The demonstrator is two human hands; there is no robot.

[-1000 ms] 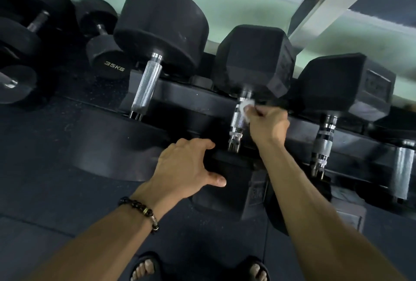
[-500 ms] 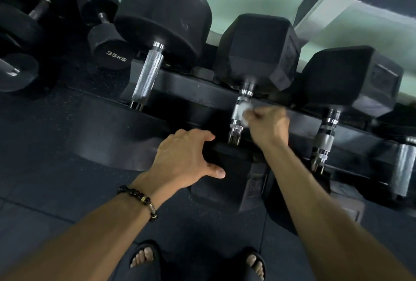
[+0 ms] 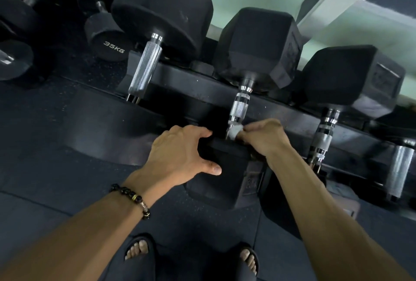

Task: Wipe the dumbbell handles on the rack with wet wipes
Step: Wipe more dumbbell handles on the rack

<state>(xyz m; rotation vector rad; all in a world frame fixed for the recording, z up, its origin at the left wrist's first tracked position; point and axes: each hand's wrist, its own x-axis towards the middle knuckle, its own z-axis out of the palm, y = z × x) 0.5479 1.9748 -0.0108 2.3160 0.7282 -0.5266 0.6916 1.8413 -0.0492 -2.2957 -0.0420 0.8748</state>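
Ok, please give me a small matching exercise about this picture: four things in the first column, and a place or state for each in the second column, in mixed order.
1. wet wipe
2. left hand
3. round dumbbell handle
4. bracelet

a. on the left wrist
b. bare, no hand on it
c. rests on the near head of the hex dumbbell
d. pinched by the right hand at the lower end of the hex dumbbell's handle

Pairs: 1-d, 2-c, 3-b, 4-a

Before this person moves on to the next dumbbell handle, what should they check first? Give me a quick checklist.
1. White wet wipe pinched in right hand: ok.
2. Wipe touching the knurled chrome handle of the middle hexagonal dumbbell: ok.
3. Left hand steadying that dumbbell's black near head: ok.
4. Whole handle wiped: cannot tell.
5. Wipe wet enough: cannot tell.
6. Next chrome handle to the right unobstructed: ok.
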